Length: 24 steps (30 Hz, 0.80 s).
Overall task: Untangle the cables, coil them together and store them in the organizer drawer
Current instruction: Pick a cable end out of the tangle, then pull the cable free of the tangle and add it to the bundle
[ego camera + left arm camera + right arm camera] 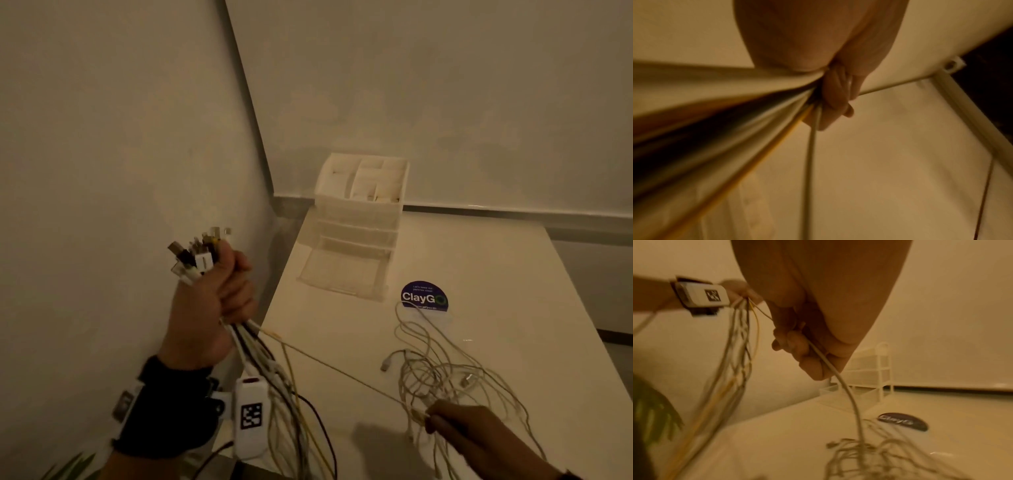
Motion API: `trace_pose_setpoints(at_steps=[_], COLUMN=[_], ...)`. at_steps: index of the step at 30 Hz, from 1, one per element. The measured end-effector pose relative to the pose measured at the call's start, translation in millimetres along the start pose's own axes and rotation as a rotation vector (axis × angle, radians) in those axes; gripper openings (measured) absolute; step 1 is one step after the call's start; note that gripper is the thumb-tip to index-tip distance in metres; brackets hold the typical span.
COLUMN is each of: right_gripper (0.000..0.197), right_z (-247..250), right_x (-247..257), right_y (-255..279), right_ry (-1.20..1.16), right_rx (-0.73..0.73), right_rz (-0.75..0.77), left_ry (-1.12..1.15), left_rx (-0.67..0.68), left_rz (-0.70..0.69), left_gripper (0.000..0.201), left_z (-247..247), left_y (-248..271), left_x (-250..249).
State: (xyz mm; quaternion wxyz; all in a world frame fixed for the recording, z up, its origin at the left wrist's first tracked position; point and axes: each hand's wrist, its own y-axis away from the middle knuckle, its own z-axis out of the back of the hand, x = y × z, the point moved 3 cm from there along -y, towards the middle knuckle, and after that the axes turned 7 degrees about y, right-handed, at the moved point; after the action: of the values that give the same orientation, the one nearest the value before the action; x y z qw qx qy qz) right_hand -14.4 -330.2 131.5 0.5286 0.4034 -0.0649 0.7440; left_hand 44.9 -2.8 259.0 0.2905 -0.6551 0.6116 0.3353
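My left hand [219,291] is raised left of the table and grips a bundle of cables [260,356] in a fist; their plugs [195,253] stick out above the thumb. White, yellow and dark strands hang below the fist [830,104]. One thin cable [335,368] runs taut from that fist to my right hand [442,419], which pinches it low over the table; the right wrist view shows the fingers [797,344] curled round it. A loose tangle of pale cables [445,373] lies on the table beside that hand. The white organizer [359,219] stands against the back wall with its bottom drawer [339,274] pulled out.
A round blue ClayGo sticker [424,297] sits on the white table [496,274] between the drawer and the tangle. Walls close the left and back sides. Green plant leaves [65,469] show at the lower left, off the table's edge.
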Motion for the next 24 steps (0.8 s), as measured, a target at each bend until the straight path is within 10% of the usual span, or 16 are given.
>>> trace_pose_setpoints(at_steps=[10,16,24], right_gripper=[0.025,0.025,0.023], right_z=[80,92,54], right_x=[75,67,-31], right_y=[-36,-27,-43], right_ry=[0.053,-0.175,-0.592], right_rx=[-0.200,-0.191,-0.181], right_rz=[0.318,0.256,0.061], left_ry=[-0.890,-0.886,-0.241], left_rx=[0.308,0.177,-0.164], left_rz=[-0.030,-0.101,-0.332], left_gripper=[0.011,0.027,0.030], left_z=[-79,-79,-41], left_y=[31,18,-10], left_x=[107,117,42])
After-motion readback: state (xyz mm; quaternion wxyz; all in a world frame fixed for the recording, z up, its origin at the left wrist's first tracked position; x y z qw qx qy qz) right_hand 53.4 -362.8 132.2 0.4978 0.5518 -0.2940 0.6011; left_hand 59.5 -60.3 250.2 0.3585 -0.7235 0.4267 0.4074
